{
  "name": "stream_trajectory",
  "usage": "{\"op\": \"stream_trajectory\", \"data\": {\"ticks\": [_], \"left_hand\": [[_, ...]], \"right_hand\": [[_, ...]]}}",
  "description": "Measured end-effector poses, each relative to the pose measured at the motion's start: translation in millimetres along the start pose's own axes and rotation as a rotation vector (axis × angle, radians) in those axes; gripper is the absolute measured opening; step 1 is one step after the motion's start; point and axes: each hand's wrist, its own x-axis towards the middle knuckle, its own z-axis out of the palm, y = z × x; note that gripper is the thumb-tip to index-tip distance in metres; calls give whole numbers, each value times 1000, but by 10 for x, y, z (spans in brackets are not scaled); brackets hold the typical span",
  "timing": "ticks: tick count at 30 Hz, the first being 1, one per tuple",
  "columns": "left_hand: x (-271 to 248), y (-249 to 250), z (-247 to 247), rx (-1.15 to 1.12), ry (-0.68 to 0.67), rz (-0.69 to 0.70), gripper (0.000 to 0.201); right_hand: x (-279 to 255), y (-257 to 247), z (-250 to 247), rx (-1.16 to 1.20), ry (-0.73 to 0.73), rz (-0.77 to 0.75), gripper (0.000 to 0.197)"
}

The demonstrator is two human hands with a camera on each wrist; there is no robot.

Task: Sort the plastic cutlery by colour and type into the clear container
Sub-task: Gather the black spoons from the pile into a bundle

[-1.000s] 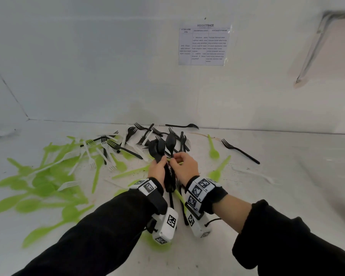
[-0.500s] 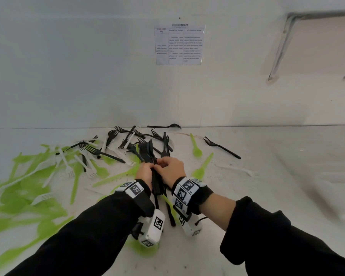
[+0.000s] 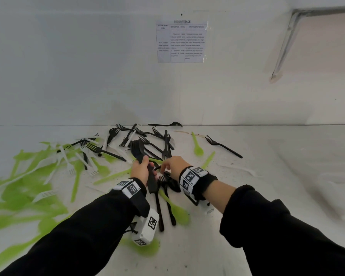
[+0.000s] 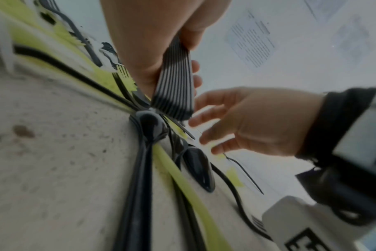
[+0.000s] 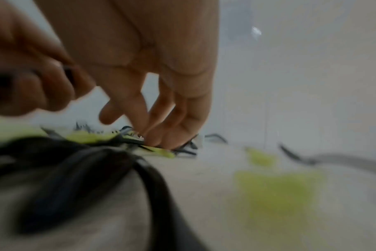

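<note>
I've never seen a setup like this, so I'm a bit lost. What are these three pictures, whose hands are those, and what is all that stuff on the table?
No machine here: a person wears three cameras. The wide picture comes from the head; the two close, blurry ones from each wrist, looking along the fingers. The left hand grips a stack of black forks. The right hand reaches down with loose fingers toward the black cutlery lying between the hands; whether it pinches a piece I cannot tell. On the white table lie scattered green spoons, white forks and more black forks. The patterned wristbands carry the wrist cameras.
</note>
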Motion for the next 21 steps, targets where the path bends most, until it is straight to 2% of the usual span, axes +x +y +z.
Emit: {"op": "stream_trajectory", "data": {"ticks": [2, 7, 13, 15, 21], "left_hand": [[-13, 24, -53, 17, 20, -1, 24], [-63, 85, -196, 53, 30, 29, 24], [-119, 133, -334, 34, 87, 21, 24], [-140, 142, -353, 48, 100, 33, 24], [-228, 112, -376, 44, 106, 49, 22]], "right_hand": [[27, 28, 23, -182, -73, -76, 43], [82, 91, 32, -380, -31, -224, 26], [129, 174, -32, -686, -64, -549, 26], [134, 209, -42, -680, -51, -559, 23], [111, 400, -170, -580, 99, -445, 23]]}}
